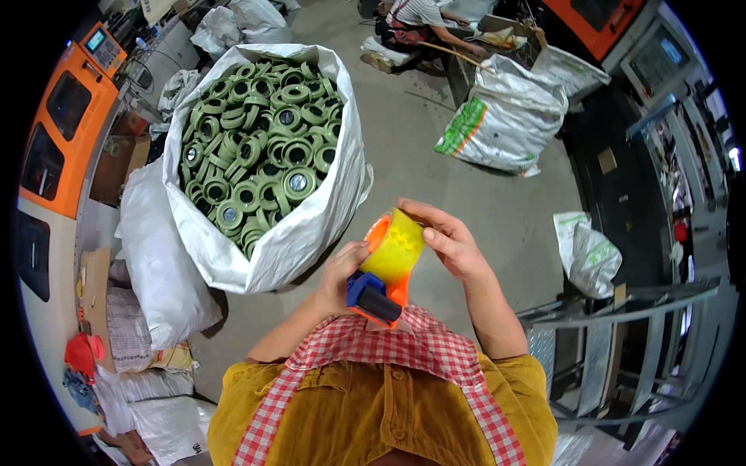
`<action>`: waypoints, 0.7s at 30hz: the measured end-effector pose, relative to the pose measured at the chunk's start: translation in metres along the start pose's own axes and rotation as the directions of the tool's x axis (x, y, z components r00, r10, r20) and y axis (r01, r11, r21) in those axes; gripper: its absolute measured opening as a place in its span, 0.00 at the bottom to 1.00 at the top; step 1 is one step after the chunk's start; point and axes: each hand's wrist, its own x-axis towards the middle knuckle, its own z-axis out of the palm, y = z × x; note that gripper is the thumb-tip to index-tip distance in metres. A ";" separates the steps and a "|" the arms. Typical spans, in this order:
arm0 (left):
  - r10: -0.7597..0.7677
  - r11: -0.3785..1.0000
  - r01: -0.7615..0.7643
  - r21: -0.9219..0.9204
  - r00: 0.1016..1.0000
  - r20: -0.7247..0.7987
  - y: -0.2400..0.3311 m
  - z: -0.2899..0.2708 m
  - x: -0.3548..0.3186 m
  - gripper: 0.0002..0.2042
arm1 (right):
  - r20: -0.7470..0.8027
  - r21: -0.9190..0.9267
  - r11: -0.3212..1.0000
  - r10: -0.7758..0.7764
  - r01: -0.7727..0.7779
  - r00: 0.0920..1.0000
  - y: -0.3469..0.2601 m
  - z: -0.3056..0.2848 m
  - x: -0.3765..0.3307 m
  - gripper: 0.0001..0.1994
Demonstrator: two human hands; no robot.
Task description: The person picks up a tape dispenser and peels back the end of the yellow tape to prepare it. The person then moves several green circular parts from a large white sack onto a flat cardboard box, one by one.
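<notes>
In front of my chest I hold a tape dispenser with an orange frame, a blue front part and a dark roller or grip. A wide roll of yellow tape is mounted on it, its orange hub showing on the left. My left hand grips the dispenser from the left, its thumb by the hub; the other fingers are partly hidden. On the other side, my right hand has its thumb and fingertips closed on the tape roll's upper right edge.
A large white woven sack full of green ring-shaped parts stands ahead left. Filled white sacks lie beside it. Ahead right, a person works low near another sack. Metal steps stand at right, an orange-and-white machine at left.
</notes>
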 end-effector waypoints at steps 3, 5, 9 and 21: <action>0.042 0.999 -0.041 0.024 0.998 -0.046 -0.037 -0.015 0.053 0.37 | 0.064 -0.311 0.948 -0.052 0.070 0.997 -0.030 -0.033 0.057 0.34; 0.086 0.992 -0.078 0.101 0.993 -0.081 -0.063 -0.024 0.084 0.38 | 0.063 -0.530 0.843 -0.070 0.093 0.996 -0.055 -0.049 0.092 0.34; 0.018 0.960 0.012 0.281 0.994 -0.104 -0.103 -0.046 0.135 0.36 | 0.122 -0.791 0.585 -0.137 0.180 0.983 -0.083 -0.063 0.164 0.30; -0.261 0.707 0.422 0.567 0.901 -0.346 -0.276 -0.063 0.275 0.41 | 0.223 -0.861 0.371 -0.339 0.348 0.914 -0.091 -0.177 0.400 0.12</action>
